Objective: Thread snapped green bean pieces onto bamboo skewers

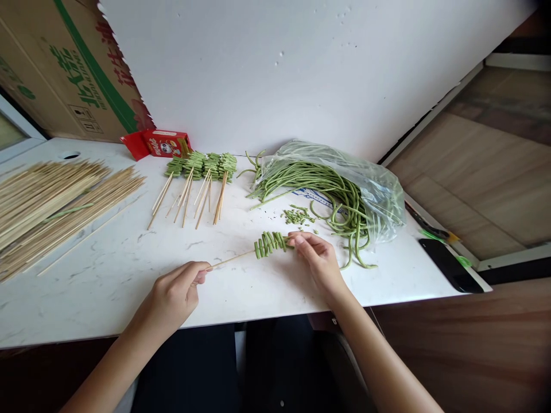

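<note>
Forearms (368, 338) over white tabletop (275, 292) with beans (297, 178), pale panel (301, 74) behind.

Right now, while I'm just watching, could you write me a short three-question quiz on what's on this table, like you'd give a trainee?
1. Which hand grips the long bare stretch of the bean skewer?
A) left
B) right
2. True or false: in the picture, the black phone lies left of the long beans.
3. Fill in: those beans lie partly inside a clear plastic ____.

Key:
1. A, the left hand.
2. False; the black phone lies to their right.
3. bag.
</note>
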The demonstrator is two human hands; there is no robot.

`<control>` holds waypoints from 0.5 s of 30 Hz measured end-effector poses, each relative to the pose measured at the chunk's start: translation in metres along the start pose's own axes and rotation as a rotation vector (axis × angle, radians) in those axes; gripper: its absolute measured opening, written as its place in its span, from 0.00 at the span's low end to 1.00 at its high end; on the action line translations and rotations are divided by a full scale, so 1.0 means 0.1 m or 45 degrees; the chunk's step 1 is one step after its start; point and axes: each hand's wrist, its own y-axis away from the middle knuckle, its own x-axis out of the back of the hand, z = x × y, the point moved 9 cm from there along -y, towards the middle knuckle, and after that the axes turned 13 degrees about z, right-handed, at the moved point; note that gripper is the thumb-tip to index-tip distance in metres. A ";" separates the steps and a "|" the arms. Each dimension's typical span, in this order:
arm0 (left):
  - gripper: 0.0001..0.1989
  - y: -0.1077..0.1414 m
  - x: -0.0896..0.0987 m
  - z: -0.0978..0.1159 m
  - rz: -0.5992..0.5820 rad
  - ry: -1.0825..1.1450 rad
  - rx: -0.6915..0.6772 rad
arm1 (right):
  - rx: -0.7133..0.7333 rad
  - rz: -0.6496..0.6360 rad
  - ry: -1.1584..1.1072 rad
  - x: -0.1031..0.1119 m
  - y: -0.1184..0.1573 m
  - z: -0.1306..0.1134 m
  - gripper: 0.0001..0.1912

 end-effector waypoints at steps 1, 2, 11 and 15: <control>0.23 -0.01 0.01 0.00 0.011 -0.012 -0.003 | 0.061 0.027 0.068 0.07 -0.04 -0.04 0.17; 0.24 -0.01 0.01 0.01 0.017 -0.022 -0.006 | 0.142 0.056 0.158 0.14 -0.08 -0.08 0.17; 0.23 0.00 0.01 0.00 0.027 -0.062 -0.025 | 0.829 -0.181 0.876 -0.07 0.05 -0.28 0.08; 0.23 -0.02 0.01 0.02 0.016 -0.066 -0.026 | 0.851 -0.172 0.933 -0.13 0.09 -0.25 0.09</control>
